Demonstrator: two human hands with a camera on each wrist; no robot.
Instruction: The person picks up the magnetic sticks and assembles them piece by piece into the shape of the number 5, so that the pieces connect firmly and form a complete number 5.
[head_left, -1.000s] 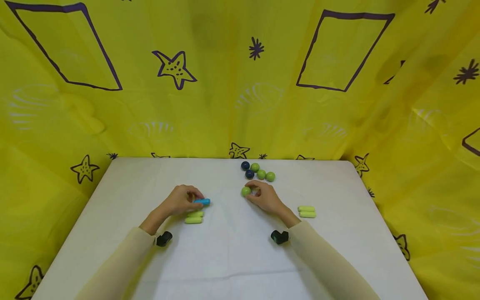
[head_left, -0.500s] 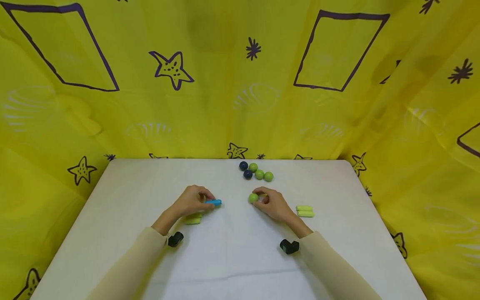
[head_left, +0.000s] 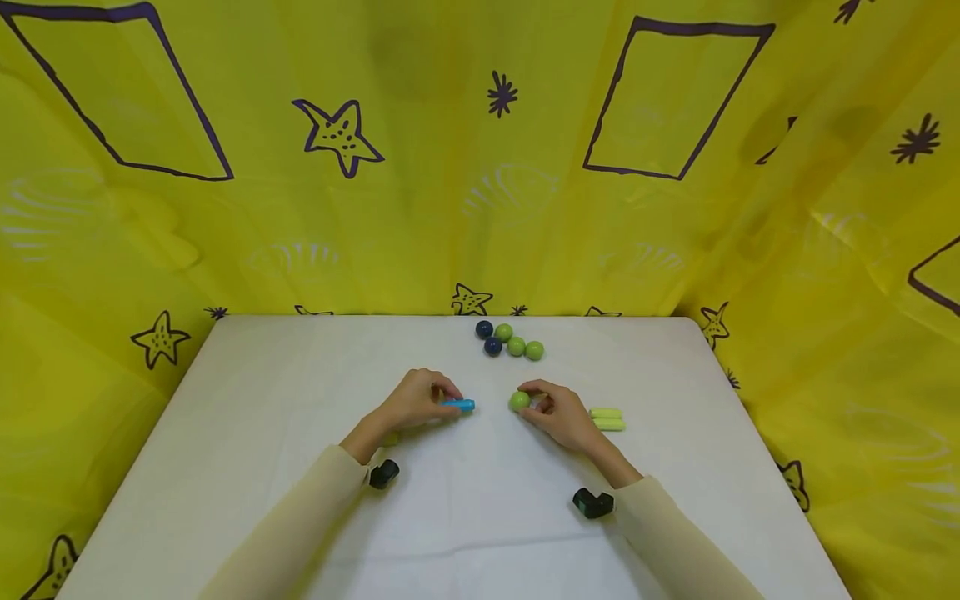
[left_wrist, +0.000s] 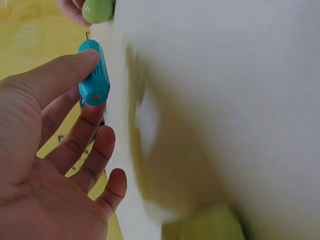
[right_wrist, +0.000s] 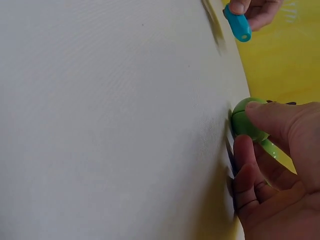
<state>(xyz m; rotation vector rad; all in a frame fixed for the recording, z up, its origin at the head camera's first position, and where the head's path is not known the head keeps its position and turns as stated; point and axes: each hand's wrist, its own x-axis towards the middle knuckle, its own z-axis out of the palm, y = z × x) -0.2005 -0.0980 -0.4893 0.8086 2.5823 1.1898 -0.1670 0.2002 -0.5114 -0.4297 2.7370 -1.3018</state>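
Observation:
My left hand pinches a short blue ridged rod between thumb and fingertips. A small hole shows in the rod's near end in the left wrist view. Across a narrow gap to the right, my right hand pinches a green ball with a seam line. Rod and ball are apart, at about the same height in the head view. Beside my right hand lie two pale green rods, partly covered by it. Another pale green piece peeks out beneath my left wrist.
At the back of the white table sit two dark blue balls and several green balls in a cluster. A yellow patterned curtain stands behind and at both sides. Each wrist carries a small black camera.
My left hand has moved right with the blue rod, covering most of the pale green rods there. My right hand has shifted right and slightly nearer with the green ball.

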